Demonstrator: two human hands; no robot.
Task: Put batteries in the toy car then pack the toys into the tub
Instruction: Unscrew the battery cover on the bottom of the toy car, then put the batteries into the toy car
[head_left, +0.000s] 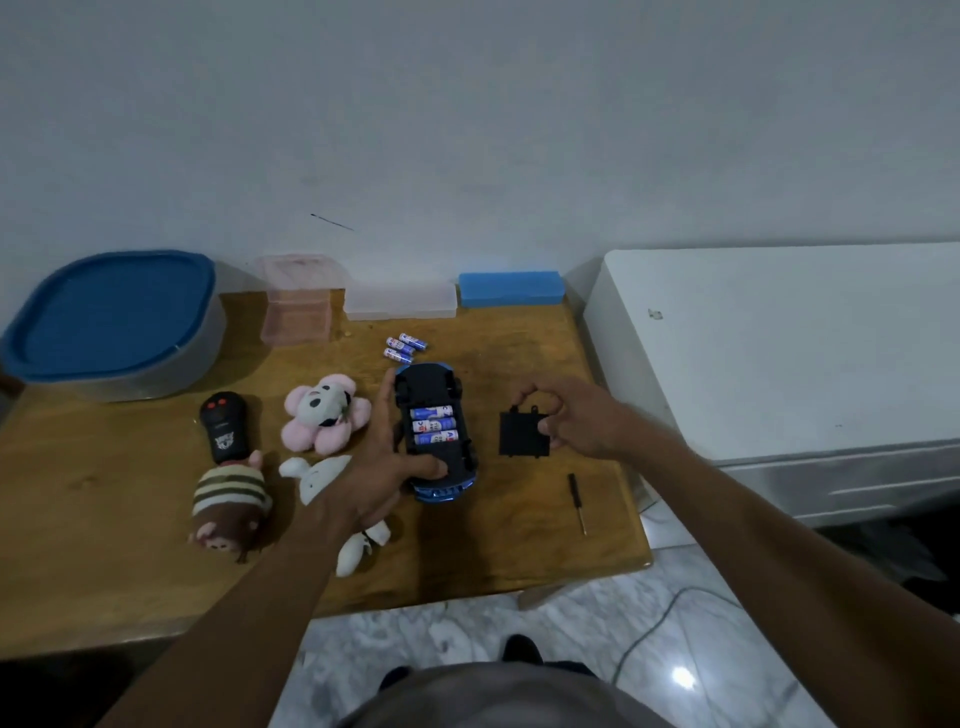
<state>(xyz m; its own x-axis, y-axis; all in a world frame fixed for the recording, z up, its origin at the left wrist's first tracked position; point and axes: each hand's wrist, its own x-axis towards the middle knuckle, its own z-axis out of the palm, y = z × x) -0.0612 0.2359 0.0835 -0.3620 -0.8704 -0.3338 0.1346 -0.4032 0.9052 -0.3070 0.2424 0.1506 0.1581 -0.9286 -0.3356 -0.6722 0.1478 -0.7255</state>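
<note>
Floor (467, 639): marbled tile, below the near edge of the bench (104, 571). The bench is wooden and carries every item below. Clock bearings are taken from the car.

Near row:
- Striped plush (228, 509) lies on its side at 8 o'clock.
- White plush (317, 475) lies closer in on the same bearing, partly under the left forearm.
- Screwdriver (577, 501) lies flat at 4 o'clock, apart from the car.

Centre:
- Car (447, 491) lies mid-bench, upside down, with its battery bay uncovered.
- Three batteries (435, 426) sit side by side in the bay.
- Left grip (384, 467) holds the car, fingers along its 9 o'clock flank and thumb pressed on the underside toward the near end.
- Cover (522, 434), black, is at 3 o'clock, just apart from the car. Whether it rests on the bench or is lifted cannot be told.
- Right grip (576, 415) pinches the cover, curled fingers at its far edge and thumb at its right edge.
- Pink plush (324, 415) is just beside the left grip's fingers at 9 o'clock, with the remote (224, 423) beyond it.

Far row:
- Three loose batteries (402, 347) lie near the car at 11 o'clock.
- Against the wall stand a pink box (296, 306) at 11, a clear box (400, 299) at 12 and a blue block (511, 289) at 1.
- Tub (119, 327), grey with a blue top, is at 10 o'clock on the far left corner, well apart from the car.
- Cabinet (779, 338), white, stands beside the bench at 2 o'clock.
</note>
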